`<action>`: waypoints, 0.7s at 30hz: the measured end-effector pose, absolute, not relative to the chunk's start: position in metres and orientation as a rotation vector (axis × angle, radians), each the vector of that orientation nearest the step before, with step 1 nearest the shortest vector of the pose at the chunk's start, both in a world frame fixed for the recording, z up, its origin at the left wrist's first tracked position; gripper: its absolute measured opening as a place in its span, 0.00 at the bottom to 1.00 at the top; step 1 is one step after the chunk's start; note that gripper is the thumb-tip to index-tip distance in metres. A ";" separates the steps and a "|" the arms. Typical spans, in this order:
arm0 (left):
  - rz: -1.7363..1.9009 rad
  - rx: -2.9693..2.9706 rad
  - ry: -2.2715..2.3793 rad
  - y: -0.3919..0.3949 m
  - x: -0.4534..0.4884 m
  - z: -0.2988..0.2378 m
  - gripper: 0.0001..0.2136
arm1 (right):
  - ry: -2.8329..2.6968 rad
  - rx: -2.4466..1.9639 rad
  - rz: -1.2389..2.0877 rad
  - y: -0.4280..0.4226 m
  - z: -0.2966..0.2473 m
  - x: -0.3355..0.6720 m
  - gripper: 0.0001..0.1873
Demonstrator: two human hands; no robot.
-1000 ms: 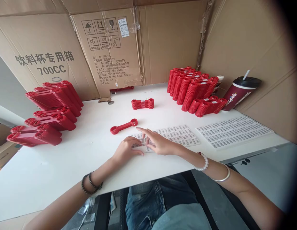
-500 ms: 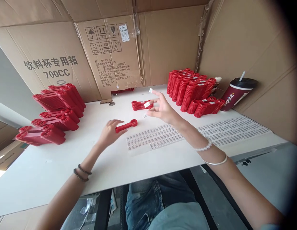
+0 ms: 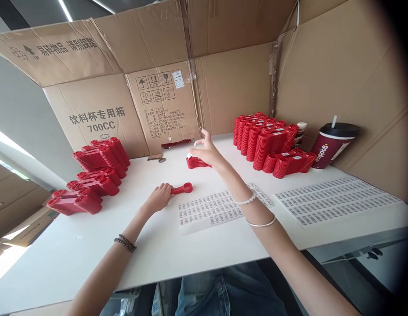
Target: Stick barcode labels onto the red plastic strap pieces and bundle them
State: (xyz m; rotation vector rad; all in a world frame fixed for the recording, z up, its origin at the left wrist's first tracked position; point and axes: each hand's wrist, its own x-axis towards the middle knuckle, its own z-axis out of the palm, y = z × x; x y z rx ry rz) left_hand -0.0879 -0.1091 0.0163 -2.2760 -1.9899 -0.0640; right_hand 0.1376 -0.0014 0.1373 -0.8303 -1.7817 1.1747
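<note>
**Left hand at flat red piece; right hand above ribbed red piece**

The left hand (image 3: 160,197) rests on the white table (image 3: 92,259), near its middle. Its fingers (image 3: 167,189) are loosely curled against the near end of a red dumbbell-shaped plastic piece (image 3: 183,189); a grip cannot be confirmed. The piece's long axis runs almost left to right, ring end pointing away from the hand, and the left hand is clearly the nearer one.

The right hand (image 3: 207,152) is raised over a ribbed red piece (image 3: 197,163) near the far edge. Its fingers (image 3: 204,136) are part open, and a small white label (image 3: 189,155) sits at their tips; pinched or not, cannot tell.

A label sheet (image 3: 208,210) lies below the right forearm, with a second label sheet (image 3: 335,202) toward the right edge. Stacks of ribbed red pieces (image 3: 266,145) stand far right, beside a maroon tumbler (image 3: 329,145).
</note>
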 end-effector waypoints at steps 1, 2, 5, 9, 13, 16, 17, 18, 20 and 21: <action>-0.060 -2.272 -1.976 -0.110 -0.088 0.016 0.10 | -1.812 -0.896 1.147 0.003 0.131 0.133 0.51; -0.060 -2.268 -1.966 -0.110 -0.087 0.015 0.10 | -1.848 -0.954 1.127 0.007 0.124 0.128 0.51; -0.078 -2.243 -1.954 -0.111 -0.085 0.016 0.09 | -1.976 -1.037 1.117 0.012 0.104 0.113 0.50; -0.133 -2.144 -1.973 -0.116 -0.077 0.026 0.10 | -2.075 -0.989 1.039 0.001 0.081 0.091 0.48; -0.325 -1.998 -2.001 -0.126 -0.060 0.040 0.11 | -2.015 -0.839 1.017 -0.014 0.075 0.078 0.43; -0.636 -2.009 -2.111 -0.135 -0.047 0.050 0.10 | -1.969 -0.720 0.951 -0.019 0.084 0.081 0.41; -0.789 -2.050 -2.173 -0.138 -0.045 0.054 0.10 | -1.964 -0.688 0.928 -0.020 0.088 0.084 0.41; -0.970 -2.096 -2.241 -0.141 -0.044 0.057 0.12 | -1.964 -0.660 0.908 -0.021 0.093 0.088 0.42; -1.360 -2.207 -2.363 -0.144 -0.046 0.063 0.16 | -1.970 -0.615 0.887 -0.023 0.101 0.096 0.43; -1.539 -2.287 -2.416 -0.145 -0.049 0.066 0.18 | -1.979 -0.591 0.883 -0.025 0.105 0.099 0.43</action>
